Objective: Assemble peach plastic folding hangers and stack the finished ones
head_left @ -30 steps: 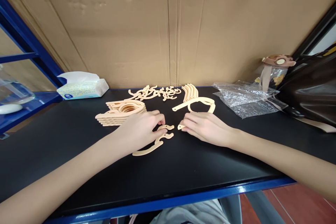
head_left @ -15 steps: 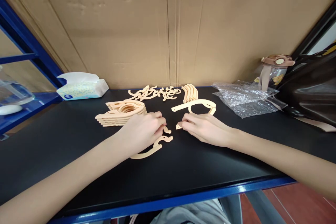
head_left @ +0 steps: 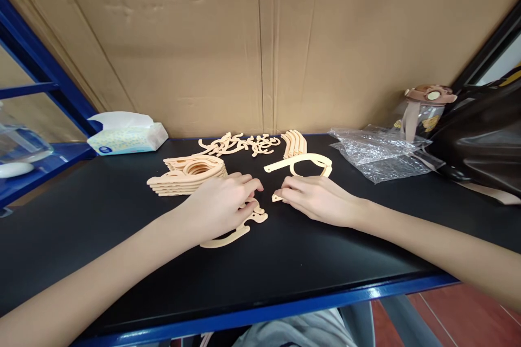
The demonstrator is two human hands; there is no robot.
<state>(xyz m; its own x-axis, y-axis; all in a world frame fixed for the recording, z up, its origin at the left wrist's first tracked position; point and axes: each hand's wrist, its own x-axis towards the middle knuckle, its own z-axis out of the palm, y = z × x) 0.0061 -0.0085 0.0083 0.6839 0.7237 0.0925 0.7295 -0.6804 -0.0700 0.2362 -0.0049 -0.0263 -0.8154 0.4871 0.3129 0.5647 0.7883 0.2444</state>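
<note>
My left hand (head_left: 217, 206) lies on the black tabletop (head_left: 122, 227) with its fingers curled round a small peach hook piece (head_left: 258, 208). Under its palm a curved peach hanger arm (head_left: 232, 234) rests flat on the table. A short way to the right, my right hand (head_left: 319, 199) pinches the end of another peach hanger arm (head_left: 277, 197); most of that arm is hidden below the hand. The two hands are a few centimetres apart, fingertips facing each other.
Behind the hands lie a stack of peach hanger pieces (head_left: 187, 172), a scatter of small hooks (head_left: 240, 145), a fan of curved arms (head_left: 295, 142) and one folded hanger (head_left: 303, 164). A tissue pack (head_left: 127, 133) sits back left; crumpled plastic bag (head_left: 378, 152), bottle (head_left: 425, 111) and dark bag (head_left: 484, 141) at right.
My left hand has drawn the hook piece slightly back under its fingers, and the curved arm below it has slid a little left and toward me. The right hand has barely moved.
</note>
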